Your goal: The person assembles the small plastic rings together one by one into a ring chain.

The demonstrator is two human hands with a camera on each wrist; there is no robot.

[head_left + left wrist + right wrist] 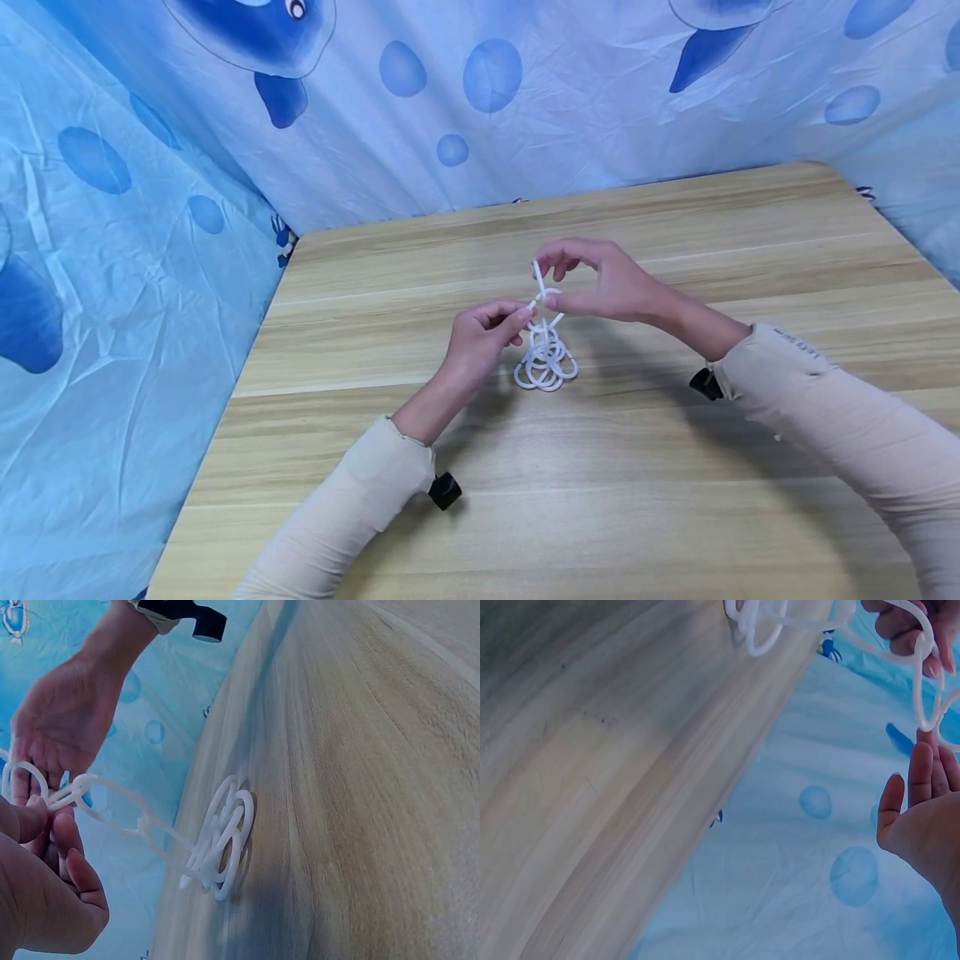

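Observation:
A white chain point(546, 354) of oval links runs from both hands down to a small heap on the wooden table. With thumb and fingertips, my left hand point(480, 337) pinches a link near the raised end. My right hand point(600, 279) is just above and to the right, holding the end link between thumb and fingers. The left wrist view has the left hand point(45, 889) below the right hand point(67, 720), and links point(120, 799) hanging in the air towards the heap point(223, 840). The right hand's fingers point(920, 769) touch a link point(928, 690) in the right wrist view.
The wood-grain table point(675, 467) spreads around the chain. A blue curtain point(487, 108) with sea-animal prints hangs behind the table's far edge and along its left side. Small black devices point(446, 491) are fixed at both sleeve cuffs.

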